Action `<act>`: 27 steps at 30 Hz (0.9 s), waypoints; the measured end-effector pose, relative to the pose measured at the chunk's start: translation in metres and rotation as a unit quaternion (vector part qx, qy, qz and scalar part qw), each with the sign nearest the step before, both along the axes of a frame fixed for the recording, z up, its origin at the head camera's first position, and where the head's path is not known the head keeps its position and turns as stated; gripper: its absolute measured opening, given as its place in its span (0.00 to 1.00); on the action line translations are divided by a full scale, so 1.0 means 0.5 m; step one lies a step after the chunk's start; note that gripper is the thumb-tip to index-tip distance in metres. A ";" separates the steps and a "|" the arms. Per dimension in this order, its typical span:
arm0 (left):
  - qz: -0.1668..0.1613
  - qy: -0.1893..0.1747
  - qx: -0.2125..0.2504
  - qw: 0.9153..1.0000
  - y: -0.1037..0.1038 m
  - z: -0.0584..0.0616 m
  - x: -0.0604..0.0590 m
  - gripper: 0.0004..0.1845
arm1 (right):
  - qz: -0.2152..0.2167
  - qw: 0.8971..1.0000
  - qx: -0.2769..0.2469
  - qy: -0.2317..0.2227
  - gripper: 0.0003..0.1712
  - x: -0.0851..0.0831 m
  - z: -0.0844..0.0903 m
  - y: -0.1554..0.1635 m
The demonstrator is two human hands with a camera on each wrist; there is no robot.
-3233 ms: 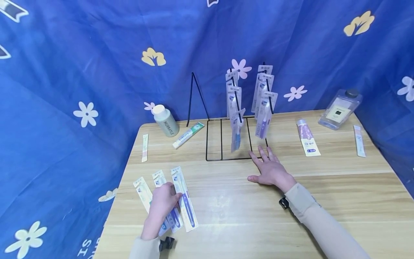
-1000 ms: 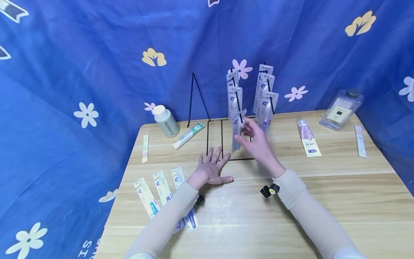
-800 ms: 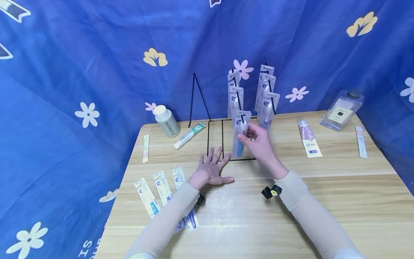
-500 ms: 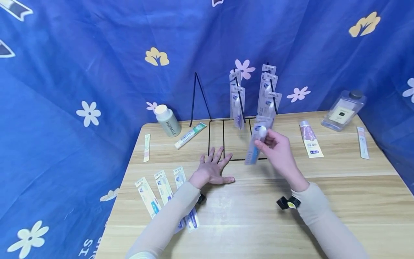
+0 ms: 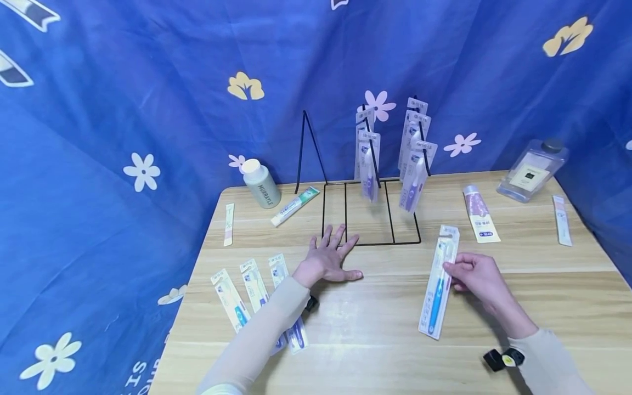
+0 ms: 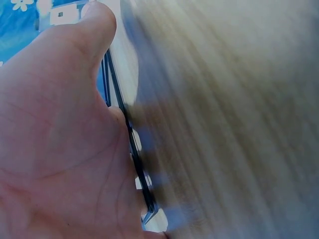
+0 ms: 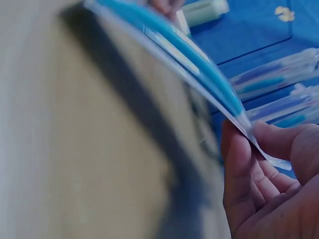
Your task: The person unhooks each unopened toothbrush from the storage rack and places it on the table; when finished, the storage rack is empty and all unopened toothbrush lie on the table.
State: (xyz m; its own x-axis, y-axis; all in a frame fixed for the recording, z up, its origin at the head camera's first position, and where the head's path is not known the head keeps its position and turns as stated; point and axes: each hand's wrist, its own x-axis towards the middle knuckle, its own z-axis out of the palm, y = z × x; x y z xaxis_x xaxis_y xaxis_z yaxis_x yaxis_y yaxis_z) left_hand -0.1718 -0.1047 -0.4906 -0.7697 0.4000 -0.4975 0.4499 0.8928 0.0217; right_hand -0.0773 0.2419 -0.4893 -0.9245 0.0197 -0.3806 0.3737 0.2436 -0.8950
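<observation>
Item: blue toothbrush pack (image 5: 437, 285), lower right of the frame, lying lengthwise on the bench (image 5: 375, 329) or just above it; contact cannot be told.

Right hand (image 5: 476, 277): fingers (image 7: 239, 164) pinch the pack's right edge, thumb on top.

Left hand (image 5: 327, 262): flat on the bench at centre frame, fingers spread, tips on the front wire of the black rack (image 5: 370, 214), steadying it.

Step in hand, as judged: a pack off the rack is being laid down on the bench, apart from the three packs (image 5: 257, 299) at lower left. The next move calls for letting go once the pack lies flat, then a reach for a hanging pack (image 5: 367, 164), which must slide clear of its hook.

Writing: white-capped bottle (image 5: 260, 184), upper left of the bench, reads "MURRAYLE", roughly. Print on the packs, the tubes (image 5: 480, 213) and the clear bottle (image 5: 530, 170) is too small to read.
</observation>
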 end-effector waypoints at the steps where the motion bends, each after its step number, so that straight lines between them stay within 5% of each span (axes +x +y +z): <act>1: 0.000 0.001 -0.001 1.000 0.000 0.000 0.000 0.54 | 0.005 1.000 -0.002 -0.012 0.15 0.004 -0.012 0.005; 9: 0.000 -0.001 -0.002 1.000 0.002 0.001 -0.001 0.53 | 0.031 0.997 0.048 -0.047 0.15 0.019 -0.060 0.019; 21: 0.000 0.001 -0.009 1.000 -0.002 -0.002 0.001 0.54 | 0.091 0.979 0.172 -0.058 0.21 0.011 -0.036 0.027; 24: -0.001 0.001 -0.007 1.000 -0.001 -0.001 0.001 0.54 | 0.106 0.969 0.221 -0.022 0.23 0.008 -0.021 0.030; 27: 0.000 0.001 -0.005 1.000 0.000 -0.001 0.000 0.54 | 0.101 0.952 0.274 0.090 0.20 -0.005 -0.004 0.022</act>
State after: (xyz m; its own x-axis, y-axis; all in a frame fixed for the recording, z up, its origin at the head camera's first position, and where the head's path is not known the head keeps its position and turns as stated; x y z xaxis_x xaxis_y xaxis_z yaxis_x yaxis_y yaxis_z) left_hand -0.1715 -0.1047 -0.4911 -0.7702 0.3955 -0.5003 0.4501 0.8929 0.0129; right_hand -0.0799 0.2529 -0.4911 -0.9800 -0.0152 -0.1984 0.1216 0.7437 -0.6574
